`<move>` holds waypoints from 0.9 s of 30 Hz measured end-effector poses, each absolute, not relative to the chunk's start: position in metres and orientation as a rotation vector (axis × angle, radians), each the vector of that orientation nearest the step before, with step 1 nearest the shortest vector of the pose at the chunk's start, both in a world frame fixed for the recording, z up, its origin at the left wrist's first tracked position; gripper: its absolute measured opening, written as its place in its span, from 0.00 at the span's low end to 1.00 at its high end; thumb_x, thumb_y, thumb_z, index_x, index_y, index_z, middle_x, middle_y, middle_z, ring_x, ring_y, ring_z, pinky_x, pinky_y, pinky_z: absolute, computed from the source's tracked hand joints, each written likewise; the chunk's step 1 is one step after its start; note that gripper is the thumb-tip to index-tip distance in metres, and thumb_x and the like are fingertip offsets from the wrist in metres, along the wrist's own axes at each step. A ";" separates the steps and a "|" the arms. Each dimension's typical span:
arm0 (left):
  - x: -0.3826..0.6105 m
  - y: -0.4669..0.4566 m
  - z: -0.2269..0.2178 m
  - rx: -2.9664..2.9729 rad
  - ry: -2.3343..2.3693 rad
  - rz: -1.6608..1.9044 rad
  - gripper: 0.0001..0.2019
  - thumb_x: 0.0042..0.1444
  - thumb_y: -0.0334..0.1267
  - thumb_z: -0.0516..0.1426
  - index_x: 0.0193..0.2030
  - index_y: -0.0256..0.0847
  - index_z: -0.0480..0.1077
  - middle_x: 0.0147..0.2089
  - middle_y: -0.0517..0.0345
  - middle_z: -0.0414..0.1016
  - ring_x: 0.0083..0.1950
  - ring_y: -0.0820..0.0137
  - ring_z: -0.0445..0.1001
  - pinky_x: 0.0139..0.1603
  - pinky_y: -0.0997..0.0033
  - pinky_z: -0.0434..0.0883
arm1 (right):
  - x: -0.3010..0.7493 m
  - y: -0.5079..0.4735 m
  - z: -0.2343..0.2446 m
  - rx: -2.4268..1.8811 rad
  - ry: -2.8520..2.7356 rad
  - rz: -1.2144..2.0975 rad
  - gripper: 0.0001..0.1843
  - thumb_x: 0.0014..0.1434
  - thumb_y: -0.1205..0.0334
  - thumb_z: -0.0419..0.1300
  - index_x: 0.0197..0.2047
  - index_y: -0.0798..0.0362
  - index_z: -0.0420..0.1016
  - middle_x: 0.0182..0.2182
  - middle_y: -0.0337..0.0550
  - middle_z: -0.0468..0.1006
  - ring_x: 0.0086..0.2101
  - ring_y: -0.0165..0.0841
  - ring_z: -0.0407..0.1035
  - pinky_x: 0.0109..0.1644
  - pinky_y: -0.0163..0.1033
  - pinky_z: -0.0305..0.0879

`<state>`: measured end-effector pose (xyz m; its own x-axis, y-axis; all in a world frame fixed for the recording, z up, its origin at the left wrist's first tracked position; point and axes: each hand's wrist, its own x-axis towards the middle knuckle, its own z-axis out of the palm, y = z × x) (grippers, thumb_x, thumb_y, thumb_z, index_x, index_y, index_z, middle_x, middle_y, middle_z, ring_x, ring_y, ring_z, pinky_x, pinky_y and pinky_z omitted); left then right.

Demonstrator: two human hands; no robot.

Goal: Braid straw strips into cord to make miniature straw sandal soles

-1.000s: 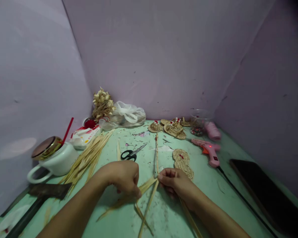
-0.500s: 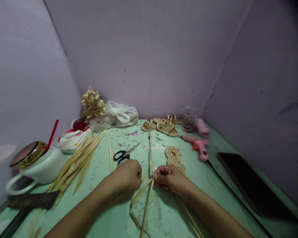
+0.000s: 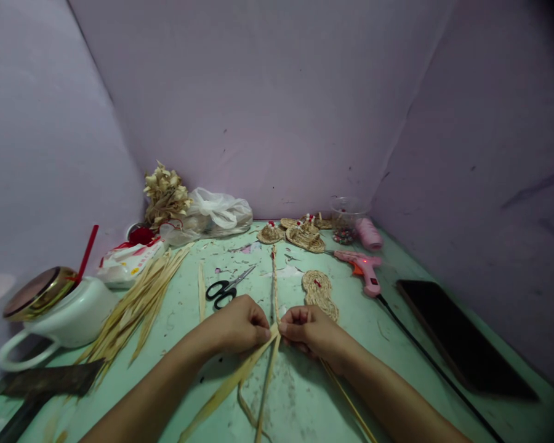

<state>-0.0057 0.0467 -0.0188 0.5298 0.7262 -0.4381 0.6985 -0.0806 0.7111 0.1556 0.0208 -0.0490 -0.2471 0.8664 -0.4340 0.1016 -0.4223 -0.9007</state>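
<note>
A thin straw-coloured braid runs away from me along the table, its far end near some woven pieces. At its near end my right hand pinches the braid where the loose strands part. My left hand is closed on a flat, pale dried-leaf strip just left of that point. Another strand hangs down between the hands, and one passes under my right wrist. Beyond my left hand lie black-handled scissors. A coiled woven piece with a red bead lies behind my right hand.
Dried strips lie left, beside a white mug and a dark hammer-like tool. A pink glue gun, its red light lit, trails a cord past a black phone-like slab. A bead cup stands behind.
My left hand has come in beside the right and now grips a wide strip at the braid's end. My right hand keeps its pinch. The whole view has shifted slightly.
</note>
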 end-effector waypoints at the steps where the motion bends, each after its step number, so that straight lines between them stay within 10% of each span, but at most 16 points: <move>1: -0.005 0.047 -0.020 1.804 1.206 0.062 0.07 0.38 0.37 0.50 0.21 0.36 0.65 0.15 0.65 0.58 0.17 0.77 0.55 0.17 0.78 0.52 | 0.156 0.021 -0.049 -1.431 -1.199 1.727 0.06 0.44 0.65 0.56 0.20 0.57 0.64 0.13 0.32 0.63 0.11 0.18 0.47 0.13 0.28 0.39; 27: 0.005 0.046 -0.022 1.395 1.245 0.166 0.04 0.32 0.33 0.55 0.17 0.34 0.67 0.10 0.67 0.57 0.11 0.80 0.53 0.13 0.79 0.49 | 0.157 0.023 -0.049 -1.423 -1.193 1.736 0.05 0.45 0.67 0.56 0.20 0.57 0.65 0.13 0.33 0.65 0.11 0.18 0.48 0.13 0.28 0.40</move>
<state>0.0048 0.0463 -0.0224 0.4174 0.7259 -0.5466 0.5571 0.2707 0.7851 0.1574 0.0225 -0.0495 -0.2536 0.8650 -0.4330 0.0942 -0.4234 -0.9010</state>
